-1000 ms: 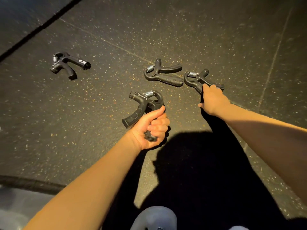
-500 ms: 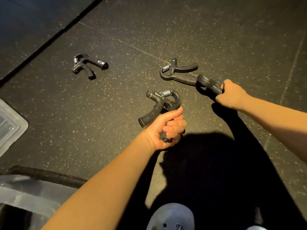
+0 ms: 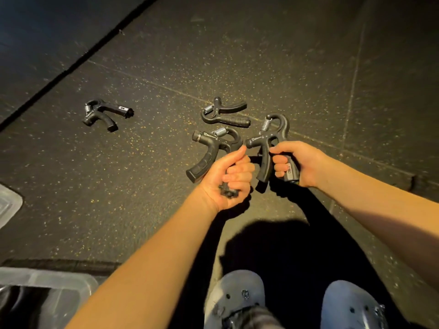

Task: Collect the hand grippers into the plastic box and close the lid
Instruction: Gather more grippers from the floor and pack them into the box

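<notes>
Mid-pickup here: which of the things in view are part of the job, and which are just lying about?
Job:
left hand with left-held gripper
right hand with right-held gripper
near floor gripper
far floor gripper
plastic box
clear piece at the left edge, probably its lid

Just there:
grey clogs
speckled floor

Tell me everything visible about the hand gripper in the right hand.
The hand gripper is black, seemingly plastic with rubbery handles, a metal coil spring under its hooked top and a knob pointing left. It is held upright, spring uppermost, off the floor. The right hand grips one handle, fingers curled round it; the free handle hangs down.
</notes>
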